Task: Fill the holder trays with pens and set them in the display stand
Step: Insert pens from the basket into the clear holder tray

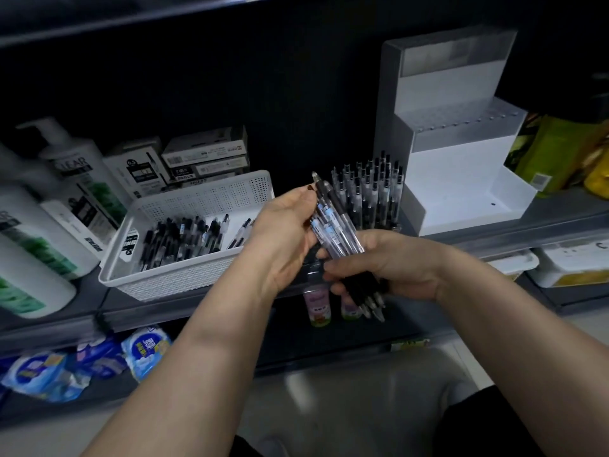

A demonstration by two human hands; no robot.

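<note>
My right hand [385, 265] grips a bundle of clear pens with black grips [339, 232], tips pointing down toward me. My left hand [283, 232] pinches the upper end of one pen in that bundle. Behind the hands stands a holder tray full of upright pens [369, 189] on the shelf. To its right is the white stepped display stand [461, 166], with one holed tray [461, 122] on its upper step and its lower step bare. A white perforated basket [184, 258] at the left holds several loose pens [184, 239].
Pen boxes [204, 156] are stacked behind the basket. Large white pump bottles [43, 219] stand at the far left. Green and yellow packets [560, 153] sit right of the stand. Blue packets [82, 364] and small bottles [316, 305] lie on the shelf below.
</note>
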